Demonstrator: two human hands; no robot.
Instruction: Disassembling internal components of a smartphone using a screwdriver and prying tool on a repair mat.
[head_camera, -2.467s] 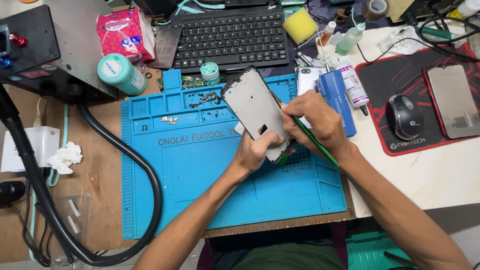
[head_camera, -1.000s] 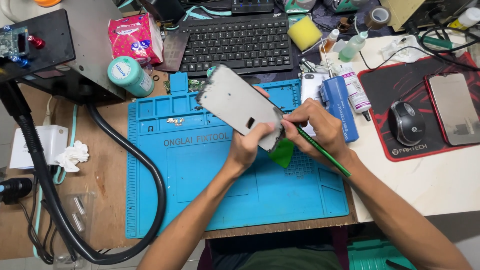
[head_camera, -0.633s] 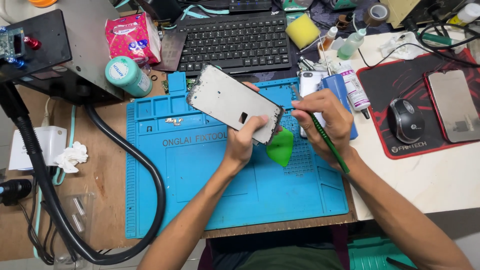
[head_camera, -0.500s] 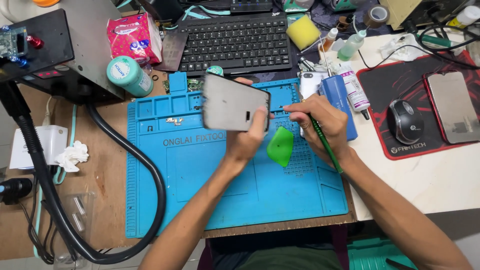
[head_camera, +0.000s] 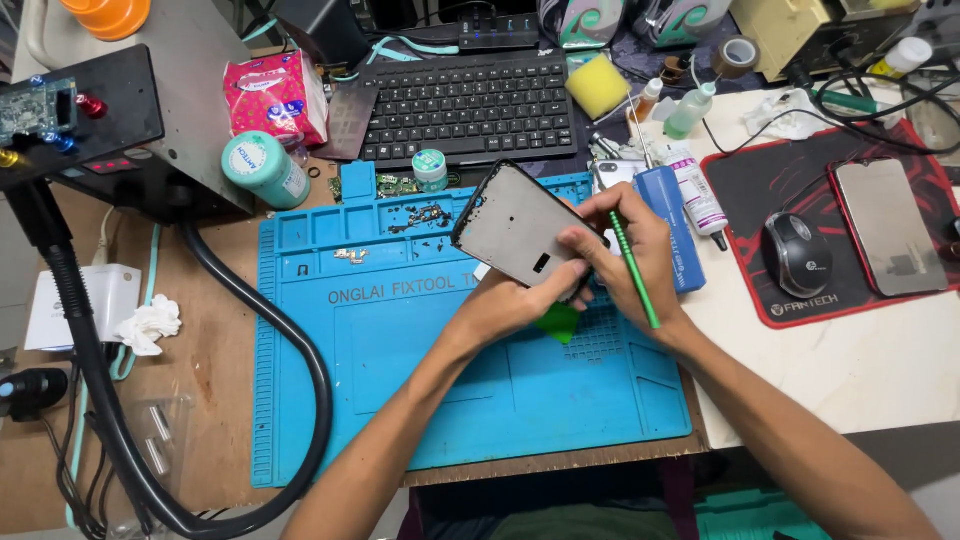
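My left hand (head_camera: 515, 295) grips a grey phone frame (head_camera: 515, 225) by its lower right corner and holds it tilted above the blue work mat (head_camera: 400, 370). My right hand (head_camera: 640, 250) holds a thin green tool (head_camera: 633, 270) like a pen, with its upper end at the frame's right edge. A green triangular pick (head_camera: 558, 322) lies on the mat just below both hands. Small loose screws and parts (head_camera: 420, 215) lie in the mat's upper trays.
A black keyboard (head_camera: 470, 105) lies behind the mat. A teal tub (head_camera: 262, 168), pink tissue pack (head_camera: 275, 95) and black hose (head_camera: 280, 350) are at the left. A blue box (head_camera: 672, 225), mouse (head_camera: 795, 250) and phone (head_camera: 888, 225) on a red-edged pad sit at the right.
My left hand has turned and swung the phone frame about above the mat. My right hand has kept the green tool by the frame's right edge. The green pick shows on the mat.
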